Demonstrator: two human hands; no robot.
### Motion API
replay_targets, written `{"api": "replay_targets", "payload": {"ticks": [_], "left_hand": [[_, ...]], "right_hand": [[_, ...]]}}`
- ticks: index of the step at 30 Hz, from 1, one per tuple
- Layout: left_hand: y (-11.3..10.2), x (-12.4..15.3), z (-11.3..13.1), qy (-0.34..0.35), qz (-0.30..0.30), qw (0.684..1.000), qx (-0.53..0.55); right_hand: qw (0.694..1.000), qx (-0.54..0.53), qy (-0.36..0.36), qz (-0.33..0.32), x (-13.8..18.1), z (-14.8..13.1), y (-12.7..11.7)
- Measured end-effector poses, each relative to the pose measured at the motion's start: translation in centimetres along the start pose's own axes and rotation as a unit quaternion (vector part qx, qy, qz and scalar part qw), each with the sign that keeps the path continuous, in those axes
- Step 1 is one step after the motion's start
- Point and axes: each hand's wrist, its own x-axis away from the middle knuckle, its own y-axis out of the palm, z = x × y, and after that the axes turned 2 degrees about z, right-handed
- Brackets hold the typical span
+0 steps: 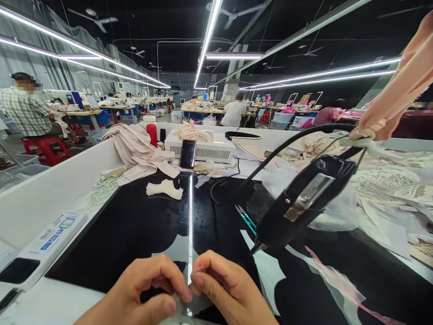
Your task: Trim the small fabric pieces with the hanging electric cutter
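This is a garment factory floor, a large open hall. Long strip lights [209,27] and ceiling fans [96,18] run under a dark ceiling. Far back, rows of sewing stations [84,108] stretch away, with people seated at them, one on a red stool [47,149] at far left. The near worktop [135,225] carries a pile of beige fabric pieces [138,149], lace cuttings [389,180] at right, small snips [246,220] and a hanging black heat tool [304,201].

We count two hands [182,293] at six o'clock and one pair of scissors [246,220] near centre. One phone [188,154] and one red bottle [152,134] stand at twelve o'clock.
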Motion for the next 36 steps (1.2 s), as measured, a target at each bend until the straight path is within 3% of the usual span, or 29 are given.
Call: {"api": "replay_targets", "payload": {"ticks": [5,11,14,20,28,32,36], "left_hand": [[0.3,-0.7,-0.6,-0.134,0.052,0.983,0.115],[0.8,-1.7,-0.5,-0.246,0.026,0.96,0.13],[0.9,-2.1,-0.2,-0.276,0.043,0.953,0.118],[0.3,-2.3,-0.7,-0.285,0.066,0.954,0.06],[-0.5,-3.3,-1.3,-0.273,0.092,0.957,-0.024],[-1.1,-4.1,-0.6,-0.227,0.089,0.944,-0.22],[-1.8,-4.0,-1.0,-0.128,0.054,0.89,-0.434]], "right_hand": [[0.998,0.037,-0.05,-0.003,-0.2,-0.4,0.2],[0.998,0.038,-0.04,0.002,-0.6,0.0,0.2],[0.999,0.019,-0.017,0.03,-0.4,0.3,0.3],[0.99,0.115,-0.024,0.076,0.5,0.2,0.0],[0.956,0.262,-0.069,0.114,-0.2,0.9,-0.8],[0.943,0.3,-0.093,0.109,-0.8,1.1,-1.0],[0.924,0.349,-0.12,0.102,-1.2,1.8,-0.8]]}}
